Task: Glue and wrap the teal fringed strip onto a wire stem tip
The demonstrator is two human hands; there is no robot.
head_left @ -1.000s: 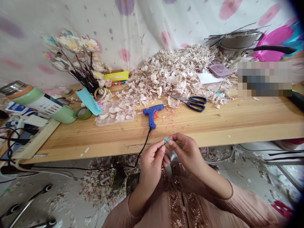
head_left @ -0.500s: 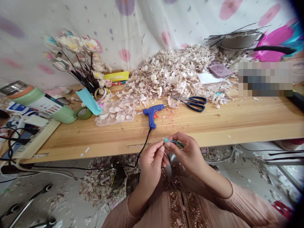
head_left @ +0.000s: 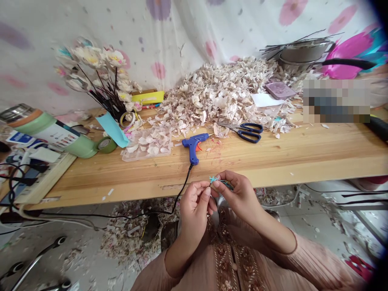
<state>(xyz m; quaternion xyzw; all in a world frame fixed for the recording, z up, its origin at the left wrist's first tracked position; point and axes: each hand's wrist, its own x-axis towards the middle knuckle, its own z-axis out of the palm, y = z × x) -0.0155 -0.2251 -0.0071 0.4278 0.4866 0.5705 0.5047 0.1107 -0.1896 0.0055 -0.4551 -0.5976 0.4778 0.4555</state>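
In front of my lap, just off the table's near edge, both hands meet at a small turquoise fringed strip. My right hand pinches it between thumb and fingers, and part of the strip trails behind those fingers. My left hand is closed in a pinch right beside the frayed end; what lies between its fingertips is mostly hidden and may be a thin stem. Beyond the hands on the table lie a blue glue gun with an orange trigger and dark-handled scissors.
A big heap of pale dried petals or shavings covers the table's back. At left stand handmade flowers, a clear tray of pale pieces, a green bottle and a power strip. The glue gun's black cord hangs over the edge.
The turquoise fringed end has turned slightly and looks more spread between my fingertips. Both hands stay almost in the same place; the objects on the table have not moved.
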